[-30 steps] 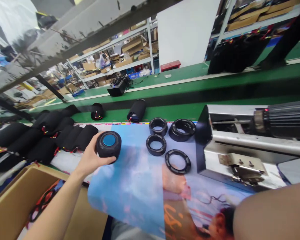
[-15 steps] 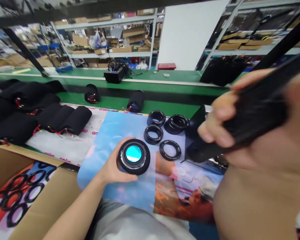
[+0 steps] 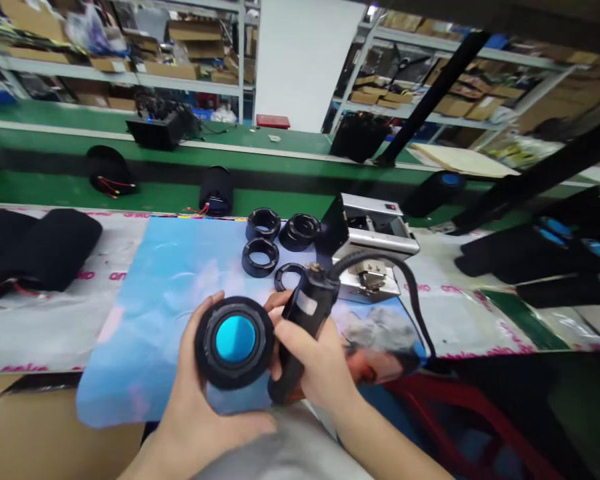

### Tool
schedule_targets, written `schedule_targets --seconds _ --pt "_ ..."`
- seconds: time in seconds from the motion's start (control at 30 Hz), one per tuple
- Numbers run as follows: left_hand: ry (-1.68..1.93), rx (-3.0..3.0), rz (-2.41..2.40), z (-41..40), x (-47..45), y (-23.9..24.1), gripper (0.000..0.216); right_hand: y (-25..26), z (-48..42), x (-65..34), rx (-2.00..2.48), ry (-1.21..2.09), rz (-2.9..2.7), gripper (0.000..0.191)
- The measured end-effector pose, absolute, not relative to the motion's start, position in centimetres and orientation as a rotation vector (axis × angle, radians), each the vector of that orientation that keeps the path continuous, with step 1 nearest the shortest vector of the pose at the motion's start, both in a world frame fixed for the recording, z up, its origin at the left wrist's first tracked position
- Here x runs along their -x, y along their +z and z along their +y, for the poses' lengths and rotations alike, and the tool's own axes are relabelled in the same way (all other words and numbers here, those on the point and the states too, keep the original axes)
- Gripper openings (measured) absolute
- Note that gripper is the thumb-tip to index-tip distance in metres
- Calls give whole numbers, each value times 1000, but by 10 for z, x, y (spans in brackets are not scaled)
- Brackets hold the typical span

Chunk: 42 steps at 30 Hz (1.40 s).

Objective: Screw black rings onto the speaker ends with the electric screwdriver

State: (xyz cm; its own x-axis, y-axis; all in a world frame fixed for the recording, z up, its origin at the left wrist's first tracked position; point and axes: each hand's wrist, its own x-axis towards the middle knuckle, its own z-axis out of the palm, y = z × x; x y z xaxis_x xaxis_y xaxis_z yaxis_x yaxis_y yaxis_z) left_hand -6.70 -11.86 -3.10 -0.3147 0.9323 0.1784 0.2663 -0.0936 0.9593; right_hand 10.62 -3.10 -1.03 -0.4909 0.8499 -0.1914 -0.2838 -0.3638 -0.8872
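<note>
My left hand [image 3: 193,393] grips a black cylindrical speaker [image 3: 234,342] with a blue disc on its end, held upright near my body. My right hand [image 3: 313,363] is closed round the black handle of a corded power tool [image 3: 303,323], pressed against the speaker's right side. The tool's black cable [image 3: 410,293] loops off to the right. Several black rings [image 3: 261,257] lie on the blue printed sheet [image 3: 170,273] just beyond my hands.
A metal machine [image 3: 370,233] stands behind the rings. Black fabric-covered speaker bodies [image 3: 50,247] lie at the left, more [image 3: 530,257] at the right. A green conveyor [image 3: 180,167] carries two more. A cardboard box edge [image 3: 45,433] is at lower left; shelves fill the back.
My left hand has drawn the speaker closer to my body. My right hand brought the power tool down from beside my face to the speaker. The view swung to the right.
</note>
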Motion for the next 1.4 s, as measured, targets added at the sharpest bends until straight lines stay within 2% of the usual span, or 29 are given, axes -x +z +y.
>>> schedule_targets --seconds 0.07,0.2,0.27,0.4,0.6,0.73,0.87,0.97,1.27,1.4 --pt "1437 -1318 1740 -125 61 -22 126 -15 -47 -110 855 1941 -1109 65" --pt "1362 -1507 1804 -123 68 -7 82 -14 -56 -129 903 1893 -1223 67" --pt "1371 -1615 1771 -119 76 -6 74 -4 -49 -146 1025 1771 -1257 65" --pt "1392 -1728 1633 -107 88 -12 78 15 -24 -177 1375 1412 -1265 52" --pt "1374 -1854 1333 -82 95 -19 90 9 7 -186 1640 1113 -1387 69" --pt "1275 -1855 1294 -80 99 -14 94 5 19 -161 1695 1042 -1581 64" --pt "1245 -1852 1351 -83 99 -11 95 0 33 -131 1764 954 -1762 77" --pt "1259 -1742 1357 -86 96 -12 98 -8 42 -121 1817 934 -1837 79" --pt "1333 -1581 1280 -84 87 -12 98 12 13 -149 1723 1000 -1839 71" --pt "1323 -1656 1320 -82 90 -8 88 25 -1 -167 1650 1066 -1975 77"
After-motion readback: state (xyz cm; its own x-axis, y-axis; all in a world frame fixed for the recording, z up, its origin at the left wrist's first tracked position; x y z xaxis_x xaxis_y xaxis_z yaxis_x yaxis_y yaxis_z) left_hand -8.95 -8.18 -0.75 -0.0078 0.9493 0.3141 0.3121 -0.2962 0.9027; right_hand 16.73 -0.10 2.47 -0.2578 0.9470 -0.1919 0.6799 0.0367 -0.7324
